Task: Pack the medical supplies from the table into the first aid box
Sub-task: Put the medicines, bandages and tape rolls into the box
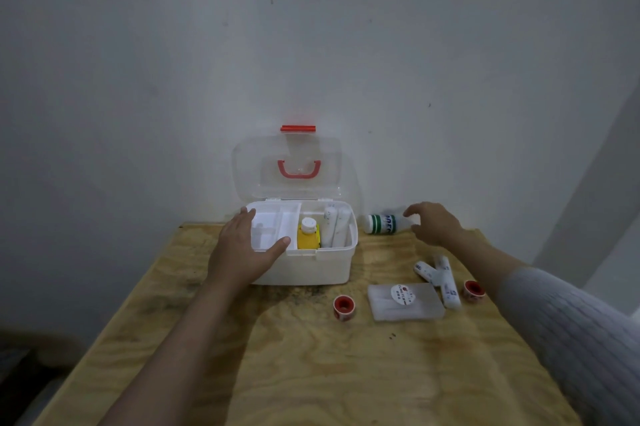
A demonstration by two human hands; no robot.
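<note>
The white first aid box (311, 266) stands open at the table's far edge, its clear lid (287, 169) upright against the wall. Inside are a yellow bottle (308, 235) and two white rolls (334, 226). My left hand (242, 252) grips the box's front left corner, thumb over the rim. My right hand (433, 223) touches the end of a white bottle with green stripes (384, 224) lying to the right of the box, fingers spread. Two white rolls (440, 278), two red-cored tape rolls (343, 307) (473, 290) and a clear packet (405, 302) lie on the table.
The plywood table (311, 373) ends at a white wall behind the box. A dark floor area (24, 373) shows at the lower left, past the table's left edge.
</note>
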